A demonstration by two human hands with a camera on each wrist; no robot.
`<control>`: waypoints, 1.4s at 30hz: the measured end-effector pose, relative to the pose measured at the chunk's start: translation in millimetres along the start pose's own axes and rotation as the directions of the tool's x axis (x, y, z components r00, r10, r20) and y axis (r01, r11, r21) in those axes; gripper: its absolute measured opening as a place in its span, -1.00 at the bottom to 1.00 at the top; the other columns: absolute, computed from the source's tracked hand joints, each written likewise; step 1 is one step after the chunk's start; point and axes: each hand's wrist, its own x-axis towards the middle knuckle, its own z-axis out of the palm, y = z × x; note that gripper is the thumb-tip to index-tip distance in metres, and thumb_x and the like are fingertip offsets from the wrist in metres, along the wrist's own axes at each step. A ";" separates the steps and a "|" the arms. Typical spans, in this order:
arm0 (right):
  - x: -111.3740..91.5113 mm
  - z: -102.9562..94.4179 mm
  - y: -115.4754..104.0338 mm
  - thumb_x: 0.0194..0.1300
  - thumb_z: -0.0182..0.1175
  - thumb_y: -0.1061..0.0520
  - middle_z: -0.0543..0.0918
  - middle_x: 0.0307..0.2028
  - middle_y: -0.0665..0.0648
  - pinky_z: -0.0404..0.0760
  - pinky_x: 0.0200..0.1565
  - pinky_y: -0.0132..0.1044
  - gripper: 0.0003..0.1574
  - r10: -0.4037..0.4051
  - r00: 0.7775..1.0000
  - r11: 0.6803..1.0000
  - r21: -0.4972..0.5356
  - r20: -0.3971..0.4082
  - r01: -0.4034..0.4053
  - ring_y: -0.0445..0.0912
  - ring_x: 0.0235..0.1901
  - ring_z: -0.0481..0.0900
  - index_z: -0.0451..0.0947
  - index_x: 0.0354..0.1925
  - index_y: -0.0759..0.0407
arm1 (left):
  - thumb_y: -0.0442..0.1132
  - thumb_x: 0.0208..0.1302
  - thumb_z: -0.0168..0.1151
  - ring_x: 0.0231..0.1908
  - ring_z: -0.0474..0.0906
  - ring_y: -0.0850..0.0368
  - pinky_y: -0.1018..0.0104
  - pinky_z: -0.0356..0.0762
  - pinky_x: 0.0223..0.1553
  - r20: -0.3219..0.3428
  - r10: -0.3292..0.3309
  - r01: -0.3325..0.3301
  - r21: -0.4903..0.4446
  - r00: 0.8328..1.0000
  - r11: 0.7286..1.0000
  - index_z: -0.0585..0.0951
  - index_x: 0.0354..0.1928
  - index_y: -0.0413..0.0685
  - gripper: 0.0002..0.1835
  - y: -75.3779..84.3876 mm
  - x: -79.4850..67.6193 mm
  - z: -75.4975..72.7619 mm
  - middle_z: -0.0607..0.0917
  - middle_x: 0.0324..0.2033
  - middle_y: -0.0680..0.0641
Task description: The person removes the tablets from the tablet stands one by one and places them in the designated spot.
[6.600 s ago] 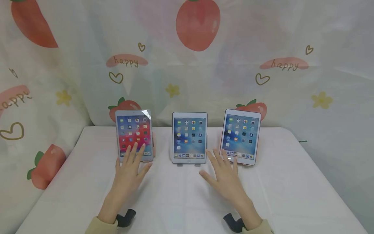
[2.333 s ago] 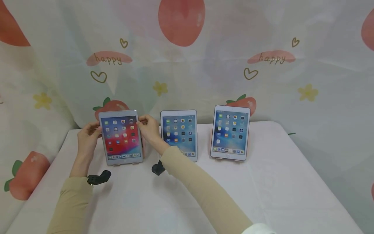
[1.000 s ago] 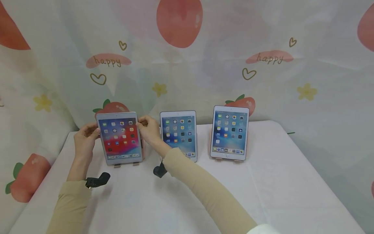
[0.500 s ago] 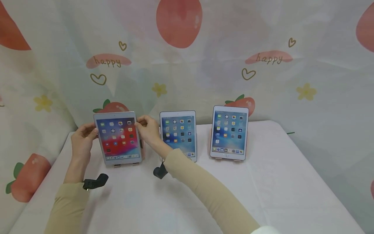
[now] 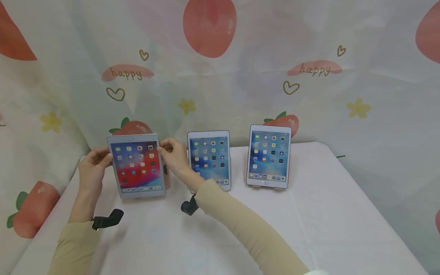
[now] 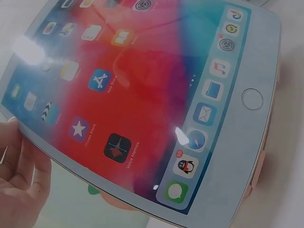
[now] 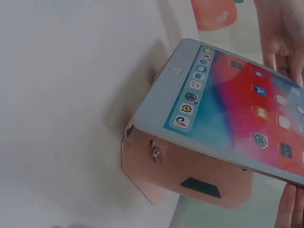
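A white-framed tablet (image 5: 137, 168) with a red and blue screen is at the left of the head view, held by both hands. My left hand (image 5: 92, 168) pinches its upper left edge between thumb and fingers. At the upper right edge, my right hand (image 5: 175, 156) pinches it the same way, thumb on the front. Behind and below the tablet is a pink stand (image 7: 194, 175), seen from the side in the right wrist view. The tablet's lower edge overlaps the stand's front feet in the head view.
A second tablet (image 5: 209, 152) with a blue screen stands in the middle, partly covered by my right forearm. To its right, a third tablet (image 5: 269, 156) leans on a stand. All are on a white-covered table (image 5: 330, 221) before a strawberry-patterned cloth (image 5: 237, 95).
At first both hands hovered spread before the tablets. They have since gripped the left tablet by its sides. Over the last second it has moved left and nearer, covering its stand's feet.
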 end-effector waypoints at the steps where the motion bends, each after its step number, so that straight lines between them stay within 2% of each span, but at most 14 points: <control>1: -1.3 -0.2 -0.3 0.29 0.21 0.25 0.64 -0.31 0.22 0.63 -0.43 -0.43 -0.85 0.001 1.000 1.000 0.008 0.002 -0.001 -0.25 -0.46 0.47 0.59 -0.19 0.32 | -0.21 0.39 0.09 -0.24 0.51 0.39 0.63 0.39 -0.12 0.006 0.001 -0.001 -0.009 1.000 1.000 0.58 -0.05 0.10 -0.84 0.2 -0.9 -1.1 0.58 -0.26 0.28; 3: -3.8 -0.5 -0.7 0.29 0.20 0.25 0.62 -0.31 0.21 0.68 -0.40 -0.33 -0.86 0.005 1.000 1.000 0.027 0.012 -0.006 -0.25 -0.47 0.46 0.58 -0.19 0.31 | -0.24 0.38 0.11 -0.24 0.51 0.37 0.68 0.42 -0.15 0.024 0.003 -0.001 -0.055 1.000 0.998 0.58 -0.07 0.09 -0.85 0.5 -2.9 -3.8 0.58 -0.26 0.26; 7: -7.6 0.4 -0.2 0.30 0.20 0.26 0.60 -0.33 0.20 0.73 -0.29 -0.10 -0.86 0.011 0.999 0.997 0.078 0.033 -0.013 -0.26 -0.49 0.46 0.58 -0.19 0.32 | -0.25 0.39 0.09 -0.24 0.50 0.36 0.75 0.45 -0.20 0.067 0.020 -0.015 -0.082 0.998 0.997 0.57 -0.06 0.09 -0.84 0.5 -7.5 -10.2 0.56 -0.24 0.24; 10: -10.1 1.4 0.6 0.29 0.19 0.27 0.60 -0.33 0.20 0.72 -0.23 0.00 -0.87 0.014 0.999 0.995 0.099 0.041 -0.019 -0.27 -0.49 0.46 0.58 -0.19 0.32 | -0.25 0.39 0.09 -0.24 0.50 0.37 0.76 0.44 -0.20 0.082 0.018 -0.011 -0.086 0.996 0.996 0.56 -0.05 0.10 -0.84 0.4 -11.8 -13.8 0.55 -0.23 0.24; 15: -16.2 1.4 0.8 0.30 0.19 0.25 0.61 -0.32 0.19 0.72 -0.20 -0.05 -0.86 0.023 0.998 0.996 0.086 0.051 -0.028 -0.27 -0.47 0.46 0.58 -0.17 0.30 | -0.21 0.37 0.12 -0.25 0.51 0.37 0.76 0.45 -0.20 0.096 0.002 0.007 -0.091 0.995 0.996 0.56 -0.06 0.11 -0.84 -0.5 -19.9 -18.8 0.56 -0.24 0.24; 20: -23.3 -1.2 -0.9 0.30 0.19 0.25 0.61 -0.31 0.19 0.71 -0.17 -0.03 -0.84 0.036 0.997 0.996 0.085 0.067 -0.042 -0.28 -0.46 0.47 0.58 -0.16 0.30 | -0.25 0.35 0.14 -0.30 0.54 0.39 0.74 0.50 -0.22 0.115 0.023 -0.007 -0.135 0.993 0.991 0.61 -0.07 0.07 -0.83 -0.8 -26.6 -21.7 0.61 -0.30 0.25; 23: -27.3 -3.7 -0.7 0.29 0.20 0.26 0.61 -0.32 0.21 0.73 -0.22 -0.10 -0.84 0.039 0.996 0.995 0.092 0.075 -0.046 -0.28 -0.48 0.48 0.58 -0.16 0.31 | -0.26 0.33 0.17 -0.32 0.56 0.39 0.73 0.50 -0.22 0.122 0.029 -0.010 -0.153 0.992 0.988 0.62 -0.08 0.07 -0.83 -0.6 -30.7 -23.0 0.63 -0.33 0.26; 29: -36.3 -6.9 1.2 0.28 0.21 0.27 0.61 -0.31 0.20 0.72 -0.18 -0.04 -0.84 0.055 0.995 0.989 0.132 0.084 -0.066 -0.28 -0.47 0.48 0.59 -0.16 0.30 | -0.20 0.33 0.17 -0.29 0.54 0.40 0.76 0.47 -0.20 0.127 0.007 0.007 -0.108 0.992 0.994 0.61 -0.06 0.09 -0.83 -0.8 -40.6 -27.6 0.61 -0.32 0.26; 33: -41.8 -6.0 2.2 0.26 0.22 0.28 0.64 -0.29 0.22 0.72 -0.23 -0.27 -0.85 0.046 0.995 0.988 0.142 0.086 -0.058 -0.30 -0.45 0.48 0.60 -0.18 0.32 | -0.18 0.33 0.18 -0.28 0.54 0.41 0.77 0.46 -0.20 0.130 -0.005 0.016 -0.085 0.992 0.996 0.60 -0.03 0.06 -0.80 -1.5 -47.0 -32.1 0.62 -0.31 0.28; 35: -44.3 -5.4 2.9 0.25 0.23 0.27 0.64 -0.28 0.23 0.66 -0.27 -0.44 -0.85 0.040 0.996 0.989 0.135 0.084 -0.051 -0.31 -0.44 0.48 0.60 -0.20 0.32 | -0.17 0.33 0.18 -0.28 0.54 0.41 0.77 0.44 -0.20 0.131 -0.013 0.023 -0.075 0.991 0.997 0.60 -0.02 0.06 -0.79 -1.9 -49.5 -34.2 0.62 -0.32 0.29; 37: -47.1 -5.7 3.5 0.25 0.24 0.26 0.65 -0.29 0.23 0.60 -0.29 -0.52 -0.86 0.039 0.996 0.991 0.127 0.084 -0.049 -0.32 -0.43 0.48 0.60 -0.21 0.32 | -0.16 0.33 0.18 -0.28 0.53 0.41 0.77 0.43 -0.21 0.129 -0.021 0.029 -0.063 0.991 0.998 0.60 -0.02 0.06 -0.79 -2.3 -51.6 -35.7 0.62 -0.33 0.30; 40: -51.3 -6.8 4.9 0.26 0.23 0.24 0.64 -0.30 0.22 0.63 -0.26 -0.45 -0.86 0.046 0.994 0.990 0.130 0.095 -0.058 -0.30 -0.43 0.50 0.60 -0.22 0.31 | -0.14 0.33 0.19 -0.28 0.53 0.41 0.76 0.41 -0.20 0.130 -0.026 0.032 -0.042 0.991 0.999 0.61 -0.02 0.06 -0.78 -3.3 -54.1 -36.9 0.62 -0.33 0.31; 42: -54.1 -7.8 5.6 0.26 0.24 0.24 0.62 -0.32 0.23 0.69 -0.26 -0.32 -0.85 0.056 0.993 0.987 0.146 0.102 -0.070 -0.26 -0.45 0.52 0.60 -0.22 0.32 | -0.14 0.32 0.19 -0.28 0.53 0.41 0.76 0.42 -0.20 0.132 -0.025 0.030 -0.034 0.991 0.999 0.62 -0.03 0.05 -0.78 -4.2 -55.8 -37.3 0.63 -0.34 0.31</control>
